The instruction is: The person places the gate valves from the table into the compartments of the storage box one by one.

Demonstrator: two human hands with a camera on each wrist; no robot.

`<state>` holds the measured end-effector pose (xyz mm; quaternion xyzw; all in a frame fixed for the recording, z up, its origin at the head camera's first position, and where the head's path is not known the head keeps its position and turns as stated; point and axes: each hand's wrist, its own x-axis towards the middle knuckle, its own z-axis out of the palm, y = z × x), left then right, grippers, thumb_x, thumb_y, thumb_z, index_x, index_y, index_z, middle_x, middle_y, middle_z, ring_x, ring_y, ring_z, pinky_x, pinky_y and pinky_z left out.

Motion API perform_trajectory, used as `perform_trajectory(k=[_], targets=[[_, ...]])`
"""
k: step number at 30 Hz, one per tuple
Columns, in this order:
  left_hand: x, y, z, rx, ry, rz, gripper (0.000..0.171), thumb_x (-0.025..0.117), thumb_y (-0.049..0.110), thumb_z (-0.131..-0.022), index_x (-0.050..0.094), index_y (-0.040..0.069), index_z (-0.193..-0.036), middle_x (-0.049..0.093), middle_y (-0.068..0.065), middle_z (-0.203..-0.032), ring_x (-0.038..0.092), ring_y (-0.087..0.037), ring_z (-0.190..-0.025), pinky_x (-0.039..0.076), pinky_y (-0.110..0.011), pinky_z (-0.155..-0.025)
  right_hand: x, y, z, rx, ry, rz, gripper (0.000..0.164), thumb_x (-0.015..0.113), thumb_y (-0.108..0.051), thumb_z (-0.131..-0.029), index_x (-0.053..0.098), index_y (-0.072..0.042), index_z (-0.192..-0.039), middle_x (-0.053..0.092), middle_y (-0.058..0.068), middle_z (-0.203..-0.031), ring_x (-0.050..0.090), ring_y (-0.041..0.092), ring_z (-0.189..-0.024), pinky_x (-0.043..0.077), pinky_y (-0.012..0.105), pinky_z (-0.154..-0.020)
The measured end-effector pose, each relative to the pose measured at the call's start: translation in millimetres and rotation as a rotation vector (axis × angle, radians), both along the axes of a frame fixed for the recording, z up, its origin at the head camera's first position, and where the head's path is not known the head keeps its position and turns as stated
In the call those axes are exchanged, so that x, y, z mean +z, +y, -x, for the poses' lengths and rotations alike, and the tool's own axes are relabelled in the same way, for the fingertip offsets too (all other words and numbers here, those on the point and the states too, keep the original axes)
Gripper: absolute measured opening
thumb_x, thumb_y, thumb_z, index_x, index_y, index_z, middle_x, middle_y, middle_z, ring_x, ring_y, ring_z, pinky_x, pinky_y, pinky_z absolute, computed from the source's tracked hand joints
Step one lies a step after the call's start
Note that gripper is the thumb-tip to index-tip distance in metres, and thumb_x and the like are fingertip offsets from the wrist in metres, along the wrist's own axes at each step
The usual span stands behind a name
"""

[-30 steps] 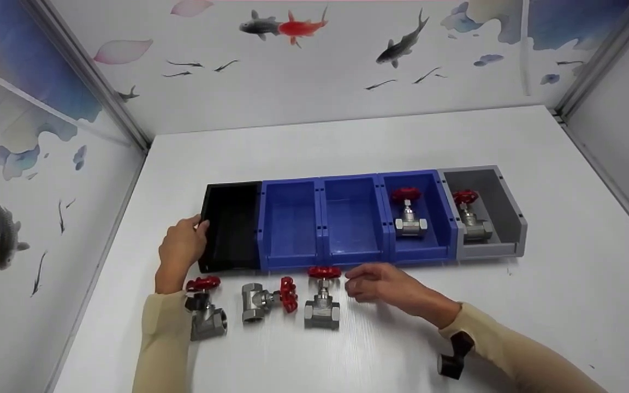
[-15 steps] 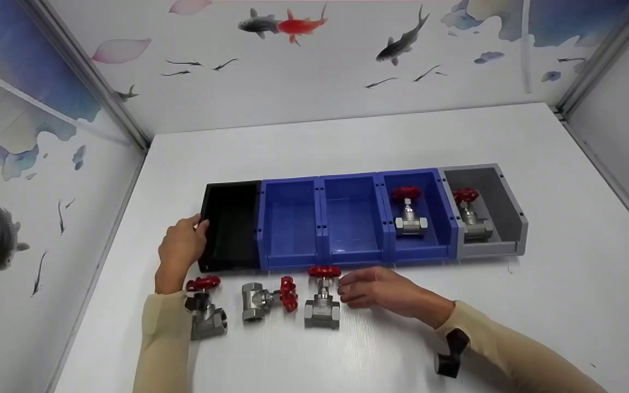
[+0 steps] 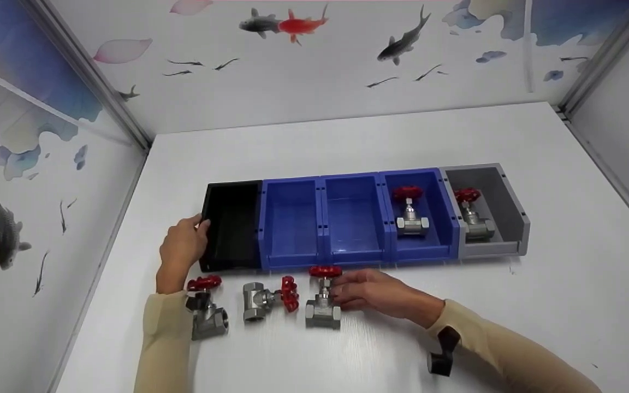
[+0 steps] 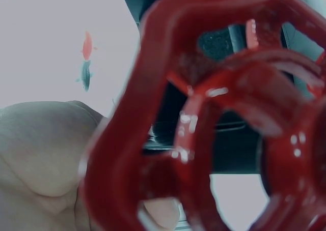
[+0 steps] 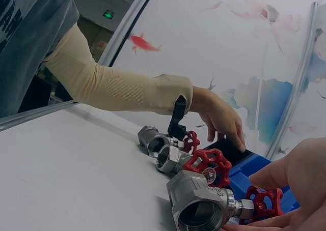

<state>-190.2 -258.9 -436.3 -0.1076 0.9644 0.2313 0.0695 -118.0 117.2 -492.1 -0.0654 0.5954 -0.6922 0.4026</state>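
My left hand (image 3: 183,243) holds the left wall of the black bin (image 3: 232,224), thumb over the rim. My right hand (image 3: 380,295) reaches beside a metal gate valve (image 3: 322,314) with a red handwheel; its fingers are at the valve's stem. In the right wrist view, the thumb and fingers (image 5: 275,223) lie spread on either side of this valve's handwheel (image 5: 265,203), not closed round it. A second valve (image 3: 254,303) lies sideways to the left. The third valve (image 3: 211,323) is beside my left forearm, and its handwheel (image 4: 168,88) fills much of the left wrist view.
Three blue bins (image 3: 291,259) and a grey bin (image 3: 489,250) continue the row right of the black one. One valve (image 3: 413,224) lies in the rightmost blue bin, another (image 3: 475,224) in the grey bin. Printed panels (image 3: 314,82) enclose the white table (image 3: 358,355).
My right hand has moved left, from beside the nearest valve to its stem. The left hand stays on the black bin, and the valves have not moved.
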Motion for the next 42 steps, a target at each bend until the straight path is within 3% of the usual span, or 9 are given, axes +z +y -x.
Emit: perform_trajectory(k=[7,16,24,35,42], targets=[[0.8,0,-0.4,0.005,-0.009,0.003,0.05,0.04,0.032,-0.108,0.043,0.004,-0.149,0.047,-0.028,-0.144,0.059,-0.044,-0.116,0.05,-0.055,-0.085,-2.9,-4,-1.1,-0.013,0.002,0.007,0.052,0.059,-0.009,-0.097,0.041,0.017,-0.138,0.066,0.016,-0.115,0.066,0.023,-0.106,0.05,0.039,-0.099],[-0.2,0,-1.5,-0.007,0.027,0.004,0.049,0.041,0.031,-0.107,0.044,0.003,-0.148,0.049,-0.029,-0.141,0.063,-0.044,-0.107,0.051,-0.054,-0.078,-0.7,-9,-6.4,0.018,0.05,-0.071,0.071,0.064,-0.018,-0.094,0.029,0.013,-0.147,0.048,0.025,-0.144,0.062,0.02,-0.111,0.041,0.042,-0.107],[-0.3,0,-1.1,-0.001,0.015,0.006,0.049,0.04,0.031,-0.107,0.044,0.003,-0.148,0.047,-0.029,-0.143,0.06,-0.045,-0.113,0.05,-0.055,-0.081,1.3,-17,-10.1,-0.031,0.017,-0.069,0.073,0.066,-0.013,-0.091,0.028,0.014,-0.146,0.052,0.02,-0.135,0.062,0.016,-0.101,0.038,0.043,-0.107],[-0.4,0,-0.5,0.002,0.022,0.006,0.049,0.04,0.031,-0.107,0.045,0.003,-0.147,0.048,-0.029,-0.143,0.058,-0.046,-0.117,0.049,-0.057,-0.085,3.9,-21,-12.6,-0.066,0.012,-0.07,0.076,0.07,-0.011,-0.089,0.027,0.015,-0.146,0.056,0.015,-0.125,0.06,0.017,-0.107,0.036,0.043,-0.11],[-1.5,0,-0.9,-0.002,0.037,0.001,0.048,0.043,0.03,-0.107,0.047,0.002,-0.146,0.053,-0.03,-0.138,0.065,-0.04,-0.096,0.051,-0.051,-0.073,5.3,-22,-13.0,-0.068,0.014,-0.044,0.075,0.068,-0.009,-0.09,0.026,0.016,-0.145,0.057,0.007,-0.109,0.058,0.014,-0.098,0.042,0.035,-0.099]])
